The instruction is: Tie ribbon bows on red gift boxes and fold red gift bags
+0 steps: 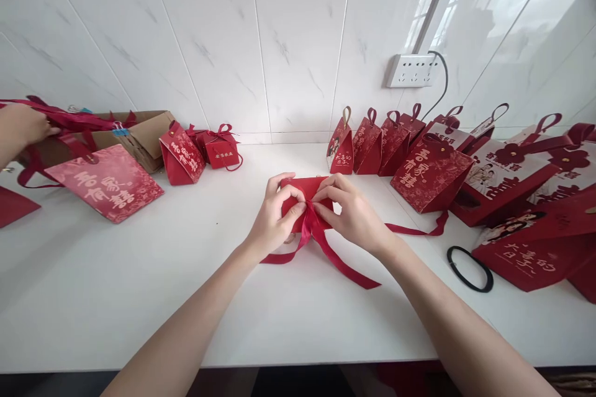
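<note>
A small red gift box [305,185] sits on the white table in front of me, partly covered by my fingers. Red ribbon [347,265] comes together in a knot on the box, and its loose tails trail over the tabletop toward me. My left hand [278,208] pinches the ribbon at the left of the knot, thumb against fingertips. From the right, my right hand [342,205] pinches the ribbon close beside it. The fingertips of both hands nearly meet at the knot. Another length of ribbon [419,229] lies beyond my right forearm.
Several red gift boxes [431,173] with ribbon handles stand along the right. A black ring-shaped band [470,268] lies near them. At the left, another person's hand [25,130] reaches over a cardboard box [149,136] with red ribbons. A power strip [413,71] is on the tiled wall.
</note>
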The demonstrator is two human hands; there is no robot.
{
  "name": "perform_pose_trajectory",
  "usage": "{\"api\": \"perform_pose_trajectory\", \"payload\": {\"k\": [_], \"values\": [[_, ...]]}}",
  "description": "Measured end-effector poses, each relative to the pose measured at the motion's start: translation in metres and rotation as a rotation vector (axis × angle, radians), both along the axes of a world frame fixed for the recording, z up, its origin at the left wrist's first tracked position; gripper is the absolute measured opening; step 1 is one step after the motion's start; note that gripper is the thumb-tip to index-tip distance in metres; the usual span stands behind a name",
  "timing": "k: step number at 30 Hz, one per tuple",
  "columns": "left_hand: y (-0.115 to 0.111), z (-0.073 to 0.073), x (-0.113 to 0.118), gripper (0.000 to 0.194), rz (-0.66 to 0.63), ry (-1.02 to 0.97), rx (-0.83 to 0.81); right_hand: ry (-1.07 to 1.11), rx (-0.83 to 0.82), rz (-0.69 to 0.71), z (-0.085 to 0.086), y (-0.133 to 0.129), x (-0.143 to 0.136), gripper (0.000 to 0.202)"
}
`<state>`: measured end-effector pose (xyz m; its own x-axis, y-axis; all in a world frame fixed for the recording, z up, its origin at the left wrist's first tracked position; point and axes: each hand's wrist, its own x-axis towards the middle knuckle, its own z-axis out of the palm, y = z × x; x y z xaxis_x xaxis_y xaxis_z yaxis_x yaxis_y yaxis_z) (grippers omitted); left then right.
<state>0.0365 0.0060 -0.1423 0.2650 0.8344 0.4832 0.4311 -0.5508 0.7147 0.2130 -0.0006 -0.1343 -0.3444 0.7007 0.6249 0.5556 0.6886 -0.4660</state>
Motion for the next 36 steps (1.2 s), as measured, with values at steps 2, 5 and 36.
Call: {"api": "perform_pose_trajectory", "payload": {"k": [2, 5, 36], "values": [[0.0, 0.001, 0.0, 0.011, -0.01, -0.001, -0.007, -0.011, 0.012, -0.006, 0.0, 0.0, -0.001, 0.01], [-0.001, 0.002, 0.0, 0.012, -0.003, 0.009, 0.004, 0.029, 0.003, -0.001, 0.0, 0.001, -0.002, 0.009], [-0.004, 0.01, 0.003, 0.006, 0.012, -0.092, -0.062, -0.027, -0.187, 0.015, 0.017, -0.011, -0.001, 0.011]]}}
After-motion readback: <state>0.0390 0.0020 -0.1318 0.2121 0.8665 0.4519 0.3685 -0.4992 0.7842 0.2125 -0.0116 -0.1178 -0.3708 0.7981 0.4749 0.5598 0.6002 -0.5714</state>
